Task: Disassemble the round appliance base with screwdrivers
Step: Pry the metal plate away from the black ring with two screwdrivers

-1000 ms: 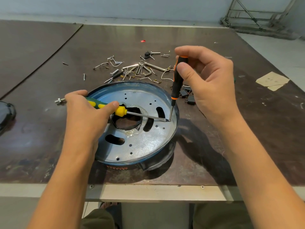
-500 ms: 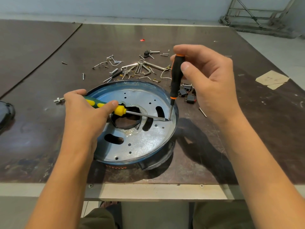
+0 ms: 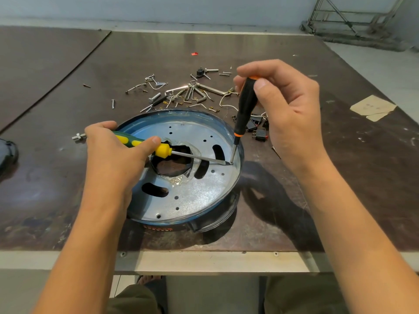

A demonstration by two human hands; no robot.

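The round appliance base (image 3: pixel 192 196), a silvery perforated metal plate in a blue-rimmed shell, lies near the table's front edge. My left hand (image 3: pixel 113 159) grips a green and yellow screwdriver (image 3: pixel 163 150) laid almost flat across the plate, its blade reaching the right rim. My right hand (image 3: pixel 285 109) pinches a black and orange screwdriver (image 3: pixel 244 109) held nearly upright. Both tips meet at one spot by the plate's right edge (image 3: pixel 231 163).
A scatter of loose screws, metal clips and wires (image 3: pixel 188 91) lies behind the base. Small black switch parts (image 3: pixel 258 130) sit to its right, a bolt (image 3: pixel 79 137) to its left. A dark object (image 3: pixel 6 152) is at the far left edge. Tape (image 3: pixel 374 107) sticks at right.
My right hand has shifted its fingers on the black screwdriver's handle, turning it slightly. The left hand and its screwdriver stay in place.
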